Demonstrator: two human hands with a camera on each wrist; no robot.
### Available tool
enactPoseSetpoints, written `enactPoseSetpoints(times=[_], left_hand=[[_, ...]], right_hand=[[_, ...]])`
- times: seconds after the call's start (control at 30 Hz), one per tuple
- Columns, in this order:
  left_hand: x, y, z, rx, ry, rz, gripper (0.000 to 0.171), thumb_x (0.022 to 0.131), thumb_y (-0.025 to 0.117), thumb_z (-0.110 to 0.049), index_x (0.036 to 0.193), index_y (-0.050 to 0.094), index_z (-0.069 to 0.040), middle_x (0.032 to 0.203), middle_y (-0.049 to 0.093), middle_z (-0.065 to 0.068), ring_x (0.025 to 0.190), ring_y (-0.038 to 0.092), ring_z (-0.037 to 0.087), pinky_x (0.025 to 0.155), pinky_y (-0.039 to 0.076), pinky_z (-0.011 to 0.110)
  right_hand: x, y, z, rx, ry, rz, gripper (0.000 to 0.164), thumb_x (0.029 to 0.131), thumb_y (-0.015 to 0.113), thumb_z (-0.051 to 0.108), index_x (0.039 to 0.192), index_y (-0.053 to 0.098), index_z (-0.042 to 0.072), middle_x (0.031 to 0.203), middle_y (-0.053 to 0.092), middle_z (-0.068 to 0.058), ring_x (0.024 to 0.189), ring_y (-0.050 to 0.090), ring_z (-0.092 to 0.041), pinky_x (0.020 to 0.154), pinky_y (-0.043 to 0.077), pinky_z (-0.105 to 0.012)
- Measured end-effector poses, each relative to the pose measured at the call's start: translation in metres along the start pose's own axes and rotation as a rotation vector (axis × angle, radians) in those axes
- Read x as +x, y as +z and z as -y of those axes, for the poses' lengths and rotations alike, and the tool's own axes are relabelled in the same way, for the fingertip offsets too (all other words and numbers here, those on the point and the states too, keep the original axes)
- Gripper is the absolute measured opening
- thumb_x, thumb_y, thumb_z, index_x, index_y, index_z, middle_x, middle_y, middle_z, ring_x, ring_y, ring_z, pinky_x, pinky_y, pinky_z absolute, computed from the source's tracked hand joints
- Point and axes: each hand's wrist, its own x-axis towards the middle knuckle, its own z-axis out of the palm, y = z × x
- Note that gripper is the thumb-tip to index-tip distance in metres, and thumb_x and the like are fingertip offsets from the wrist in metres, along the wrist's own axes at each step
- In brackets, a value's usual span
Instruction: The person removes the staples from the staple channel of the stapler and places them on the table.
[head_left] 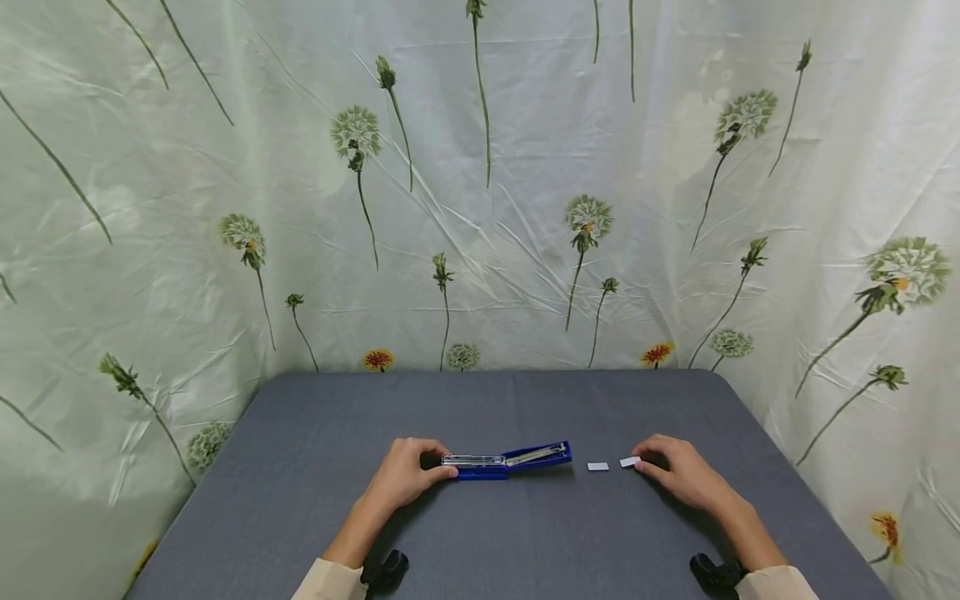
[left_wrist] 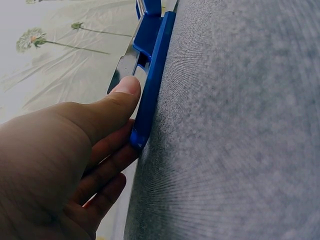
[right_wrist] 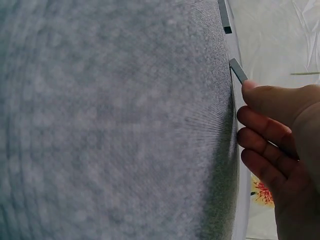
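A blue stapler [head_left: 482,476] lies on the table, swung wide so its metal staple channel [head_left: 474,460] shows and its top part [head_left: 558,453] tilts up to the right. My left hand [head_left: 407,473] holds the stapler's left end between thumb and fingers; the left wrist view shows the thumb beside the blue base [left_wrist: 155,80]. Between my right hand's [head_left: 686,473] thumb and fingertips is a small strip of staples [right_wrist: 238,71], its near end lifted slightly. A second staple strip [head_left: 597,467] lies flat between the stapler and that hand.
A grey cloth covers the table [head_left: 480,408]. Behind and on both sides hangs a pale curtain [head_left: 510,250] with dandelion prints. Black wrist straps [head_left: 386,572] are on both forearms, by the light sleeves [head_left: 330,581].
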Motion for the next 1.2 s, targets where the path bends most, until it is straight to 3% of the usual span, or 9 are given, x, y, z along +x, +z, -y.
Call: enactPoseSetpoints(times=[0.6,1.2], left_hand=[[0.000,0.000,0.001,0.011,0.013,-0.014,0.017,0.082,0.086,-0.043,0.090,0.080,-0.030,0.091,0.077,-0.013,0.091,0.071,0.010,0.084,0.056,0.038],[0.007,0.005,-0.006,-0.014,0.022,0.011,0.020,0.083,0.086,-0.042,0.095,0.081,-0.026,0.098,0.078,-0.007,0.099,0.072,0.017,0.090,0.056,0.045]], right_hand=[[0.004,-0.002,0.002,-0.141,-0.015,0.092,0.006,0.091,0.078,0.015,0.097,0.076,0.017,0.094,0.066,0.009,0.085,0.064,-0.009,0.074,0.053,-0.035],[-0.005,-0.007,0.001,-0.152,0.056,0.114,0.009,0.090,0.078,0.015,0.098,0.075,0.016,0.094,0.065,0.010,0.085,0.064,-0.009,0.076,0.054,-0.035]])
